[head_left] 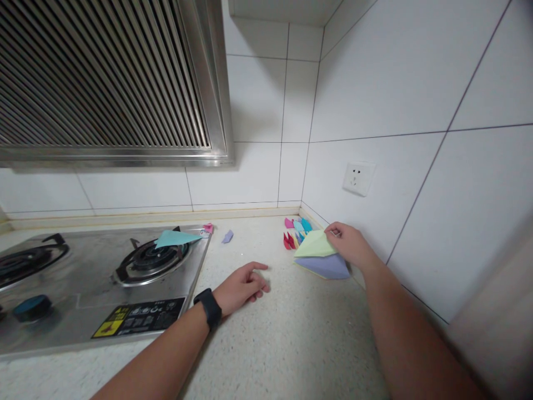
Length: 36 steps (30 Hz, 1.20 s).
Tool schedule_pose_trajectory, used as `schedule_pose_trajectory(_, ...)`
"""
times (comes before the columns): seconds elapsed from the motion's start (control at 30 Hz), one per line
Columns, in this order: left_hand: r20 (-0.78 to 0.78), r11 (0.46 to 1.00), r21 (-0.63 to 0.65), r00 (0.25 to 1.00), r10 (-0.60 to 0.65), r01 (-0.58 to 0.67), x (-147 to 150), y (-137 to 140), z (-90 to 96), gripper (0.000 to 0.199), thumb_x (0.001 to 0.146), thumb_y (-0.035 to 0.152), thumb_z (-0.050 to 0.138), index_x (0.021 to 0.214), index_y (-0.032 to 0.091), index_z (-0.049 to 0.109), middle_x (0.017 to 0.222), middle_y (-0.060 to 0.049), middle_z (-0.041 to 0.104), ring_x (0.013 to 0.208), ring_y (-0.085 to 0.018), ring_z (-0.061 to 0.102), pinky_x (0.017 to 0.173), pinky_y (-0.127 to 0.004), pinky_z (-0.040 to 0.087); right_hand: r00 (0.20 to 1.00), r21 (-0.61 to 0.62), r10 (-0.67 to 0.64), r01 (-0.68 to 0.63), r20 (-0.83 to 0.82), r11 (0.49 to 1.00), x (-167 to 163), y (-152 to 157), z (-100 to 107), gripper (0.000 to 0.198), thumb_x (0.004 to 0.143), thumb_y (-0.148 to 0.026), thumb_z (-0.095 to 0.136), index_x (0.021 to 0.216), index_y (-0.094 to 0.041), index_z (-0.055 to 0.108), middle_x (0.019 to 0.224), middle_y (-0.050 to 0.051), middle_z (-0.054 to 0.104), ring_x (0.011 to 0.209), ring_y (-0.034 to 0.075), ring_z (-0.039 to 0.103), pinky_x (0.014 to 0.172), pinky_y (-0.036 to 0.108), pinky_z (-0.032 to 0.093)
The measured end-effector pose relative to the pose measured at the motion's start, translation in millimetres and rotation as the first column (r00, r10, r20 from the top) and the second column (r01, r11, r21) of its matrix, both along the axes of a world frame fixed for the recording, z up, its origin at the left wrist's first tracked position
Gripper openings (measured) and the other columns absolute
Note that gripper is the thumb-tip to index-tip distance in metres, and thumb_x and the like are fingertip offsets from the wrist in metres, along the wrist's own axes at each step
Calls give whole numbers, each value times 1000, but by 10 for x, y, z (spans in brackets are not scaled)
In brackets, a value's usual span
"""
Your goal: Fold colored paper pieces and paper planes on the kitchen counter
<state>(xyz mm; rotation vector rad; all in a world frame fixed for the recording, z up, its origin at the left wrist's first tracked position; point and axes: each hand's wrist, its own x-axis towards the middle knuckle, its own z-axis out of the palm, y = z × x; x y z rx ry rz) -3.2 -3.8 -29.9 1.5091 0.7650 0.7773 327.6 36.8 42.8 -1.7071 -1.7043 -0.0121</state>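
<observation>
My right hand [348, 244] pinches the far corner of a light green paper sheet [315, 245] and lifts it off a small stack whose top visible sheet is lavender [328, 266], with a yellow edge below. My left hand [242, 288] rests on the speckled countertop [283, 333], fingers loosely curled, holding nothing; a black watch sits on its wrist. Several small folded paper pieces [295, 233] in red, pink, blue and yellow lie in the corner just beyond the stack.
A steel gas stove [104, 278] fills the left, with a teal paper sheet [175, 238] lying over its right burner. A pink piece [208, 228] and a lavender piece [227, 237] lie near it. Range hood [108, 83] overhead; wall socket [358, 178] on the right tiles.
</observation>
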Motion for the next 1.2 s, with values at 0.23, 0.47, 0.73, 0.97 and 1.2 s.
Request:
schedule_pose_trajectory(0.23, -52, 1000, 8, 998, -20, 20, -2, -6, 24, 41, 84, 38, 59, 116, 13, 52, 83, -6, 65, 64, -10, 53, 55, -22, 39, 994, -117, -61, 72, 89, 991, 0, -17, 29, 21, 75, -26, 53, 85, -19, 69, 77, 5, 67, 66, 16, 56, 59, 24, 35)
schedule_pose_trajectory(0.47, -113, 1000, 23, 993, -18, 21, -9, -33, 67, 39, 84, 40, 57, 112, 12, 56, 80, -5, 64, 61, -8, 50, 54, -21, 37, 994, -191, -40, 58, 99, 980, 17, -22, 10, 23, 77, -27, 51, 89, -19, 70, 79, 5, 68, 68, 16, 58, 58, 24, 36)
schedule_pose_trajectory(0.73, -196, 998, 57, 980, -26, 38, -32, -30, 57, 39, 84, 41, 55, 111, 14, 58, 80, -4, 65, 52, -6, 40, 46, -20, 26, 889, -302, -31, 188, 457, 935, -76, -37, -57, 24, 77, -22, 52, 94, -17, 68, 91, 12, 66, 84, 22, 60, 72, 28, 40)
schedule_pose_trajectory(0.97, -222, 994, 98, 975, -29, 52, -39, -40, 52, 39, 85, 41, 53, 112, 13, 59, 81, -4, 65, 50, -6, 37, 46, -20, 23, 816, -255, 25, 151, 577, 955, -200, -107, -78, 30, 77, -18, 52, 102, -22, 67, 110, 12, 61, 100, 27, 54, 83, 36, 39)
schedule_pose_trajectory(1.2, -225, 992, 115, 974, -24, 51, -40, -37, 32, 37, 84, 41, 54, 109, 14, 60, 81, -4, 64, 49, -6, 35, 45, -20, 22, 813, -371, 259, -57, 522, 927, -365, -139, -76, 21, 82, -23, 53, 95, -26, 68, 101, 6, 68, 101, 23, 58, 84, 34, 36)
